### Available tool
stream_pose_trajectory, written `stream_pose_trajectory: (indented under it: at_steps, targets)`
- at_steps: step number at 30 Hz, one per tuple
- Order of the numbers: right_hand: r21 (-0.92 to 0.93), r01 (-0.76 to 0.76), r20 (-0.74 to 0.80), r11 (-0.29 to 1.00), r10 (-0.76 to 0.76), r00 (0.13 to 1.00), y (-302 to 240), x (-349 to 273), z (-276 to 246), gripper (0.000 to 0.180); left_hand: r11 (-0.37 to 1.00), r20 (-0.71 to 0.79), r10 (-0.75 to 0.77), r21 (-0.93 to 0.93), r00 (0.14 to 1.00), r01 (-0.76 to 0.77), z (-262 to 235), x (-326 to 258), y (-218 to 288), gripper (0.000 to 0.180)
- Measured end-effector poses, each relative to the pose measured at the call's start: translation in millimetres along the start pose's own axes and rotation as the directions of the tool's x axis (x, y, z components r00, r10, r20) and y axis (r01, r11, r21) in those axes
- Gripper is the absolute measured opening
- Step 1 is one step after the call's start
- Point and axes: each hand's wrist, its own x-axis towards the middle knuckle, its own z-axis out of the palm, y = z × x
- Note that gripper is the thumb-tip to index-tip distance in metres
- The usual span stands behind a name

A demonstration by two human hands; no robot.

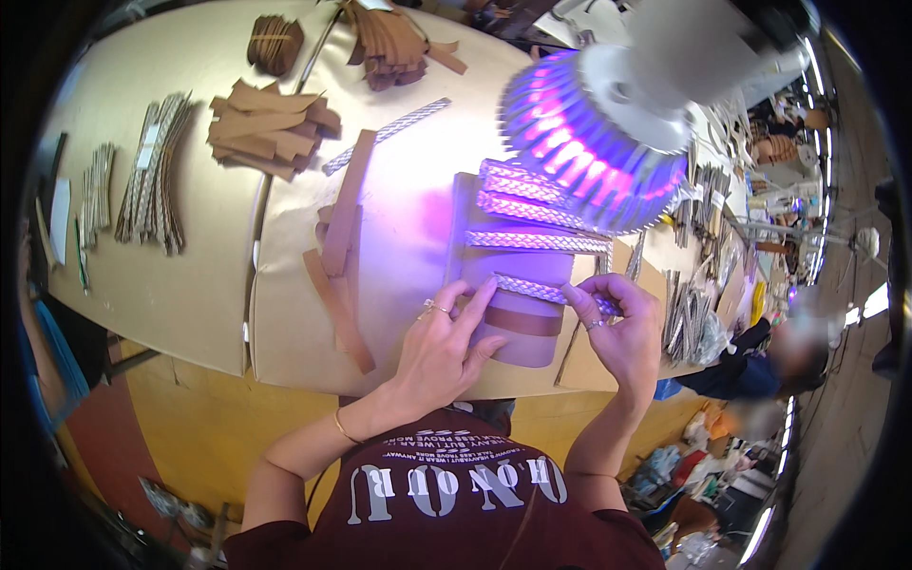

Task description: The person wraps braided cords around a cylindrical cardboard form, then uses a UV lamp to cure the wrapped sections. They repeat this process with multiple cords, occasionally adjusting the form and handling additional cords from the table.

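1. The table (176,304) is the largest thing; its surface is gold in colour, and a seam runs across it.
2. Above it at the upper right there is a big lamp (594,138) with metal fins, which gives pink and violet light.
3. Under the lamp, in front of the person, lies a flat form (527,351) with a rounded near end. Several braided strips (522,240) go across it, and nearer the person a brown band (522,319) crosses it too.
4. To the left lies a pile of brown strips (271,128), and farther left a tied bundle (157,180) of braided pieces.
5. The left hand (432,356) has its index fingertip on the left end of the held strip; its thumb is apart, lower, near the form.
6. The right hand (622,328) has thumb and fingers clamped together on the same strip, toward its right end.
7. This held strip (532,288) is braided and shiny. It lies across the form, between the brown band and the other braided strips.
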Motion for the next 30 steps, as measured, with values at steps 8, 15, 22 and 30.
stream_pose_trajectory:
  at_steps: [8,15,22,30]
  targets:
    - [0.068,-0.054,0.027,0.996,0.053,0.998,15,-1,1,0.027,0.999,0.041,-0.038,0.034,0.998,0.036,-2,1,5,0.057]
    - [0.138,-0.152,0.082,0.979,0.141,0.987,28,1,10,0.031,0.997,0.056,-0.033,0.068,0.998,0.029,-1,3,4,0.060]
    - [0.270,-0.193,0.053,0.943,0.185,0.981,54,-8,19,0.034,0.995,0.086,-0.031,0.094,0.996,0.023,-2,2,2,0.059]
    - [0.660,-0.304,0.126,0.687,0.298,0.946,93,-15,44,0.038,0.995,0.122,-0.030,0.094,0.992,0.019,-3,3,7,0.054]
